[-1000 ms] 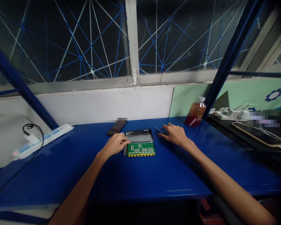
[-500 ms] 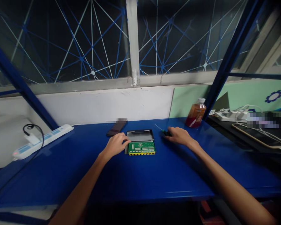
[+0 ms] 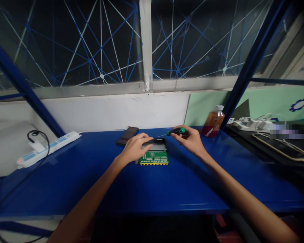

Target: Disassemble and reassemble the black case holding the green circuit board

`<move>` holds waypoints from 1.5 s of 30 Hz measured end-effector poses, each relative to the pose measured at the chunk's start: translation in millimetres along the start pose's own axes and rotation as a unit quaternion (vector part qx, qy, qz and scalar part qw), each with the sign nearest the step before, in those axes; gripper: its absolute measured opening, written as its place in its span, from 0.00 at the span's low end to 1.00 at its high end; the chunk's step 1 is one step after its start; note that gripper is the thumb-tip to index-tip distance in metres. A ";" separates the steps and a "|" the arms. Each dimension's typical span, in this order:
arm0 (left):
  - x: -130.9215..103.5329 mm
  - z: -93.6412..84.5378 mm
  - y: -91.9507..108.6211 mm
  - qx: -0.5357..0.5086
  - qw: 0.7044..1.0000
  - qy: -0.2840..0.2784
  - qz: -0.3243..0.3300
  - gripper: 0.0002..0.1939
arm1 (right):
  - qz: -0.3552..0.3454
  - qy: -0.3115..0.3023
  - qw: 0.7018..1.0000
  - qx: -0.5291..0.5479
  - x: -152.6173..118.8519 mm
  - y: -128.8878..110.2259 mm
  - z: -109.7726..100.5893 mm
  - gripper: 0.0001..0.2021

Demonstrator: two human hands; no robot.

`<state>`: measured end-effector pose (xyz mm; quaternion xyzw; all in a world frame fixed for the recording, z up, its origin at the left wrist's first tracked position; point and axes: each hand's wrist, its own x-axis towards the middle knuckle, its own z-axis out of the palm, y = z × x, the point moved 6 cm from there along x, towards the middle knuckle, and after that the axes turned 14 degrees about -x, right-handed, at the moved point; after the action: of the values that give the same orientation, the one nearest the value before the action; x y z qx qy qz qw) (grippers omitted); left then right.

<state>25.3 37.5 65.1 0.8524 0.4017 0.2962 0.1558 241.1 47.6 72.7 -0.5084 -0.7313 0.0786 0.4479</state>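
Observation:
My right hand [image 3: 190, 139] grips a screwdriver [image 3: 181, 130] with a green and black handle. Its thin shaft points left, above the table. My left hand [image 3: 135, 147] hovers at the left side of an opened metal case [image 3: 158, 145], thumb and fingers apart with nothing between them. Whether the fingertips touch the case I cannot tell. In the near part of the case lies a green circuit board [image 3: 155, 157] with a row of yellow ports along its front edge. The hand hides the case's left side.
A dark phone [image 3: 126, 135] lies behind my left hand. At the back right stands a bottle of reddish drink [image 3: 213, 122]. A white power strip [image 3: 50, 148] with a black cable is on the left. Cables and a tablet-like device [image 3: 281, 145] lie at the far right.
My right hand has lifted the screwdriver off the table and brought it left, towards the case. My left hand has shifted further over the case, its fingers now spread.

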 end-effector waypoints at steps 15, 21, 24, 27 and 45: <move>30.4 47.5 4.6 -0.153 0.987 -0.040 -0.013 0.11 | -0.076 -0.041 0.995 -0.054 10.6 -34.4 26.6 0.16; 33.9 61.5 -1.4 -0.189 0.980 -0.052 -0.022 0.11 | -0.076 -0.045 0.994 -0.070 8.3 -31.2 23.6 0.16; 33.0 62.4 -1.0 -0.186 0.981 -0.054 -0.023 0.12 | -0.067 -0.049 0.994 -0.065 8.3 -29.2 23.7 0.17; 32.1 61.2 0.6 -0.192 0.980 -0.053 -0.012 0.12 | -0.066 -0.053 0.995 -0.056 8.1 -28.8 25.2 0.17; 31.1 60.0 -1.0 -0.176 0.984 -0.032 0.017 0.12 | -0.083 -0.039 0.994 -0.051 5.8 -29.0 24.1 0.15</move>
<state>78.0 60.6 29.9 0.8275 0.3236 0.3372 0.3113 203.4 46.8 78.5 -0.4650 -0.7909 0.0236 0.3970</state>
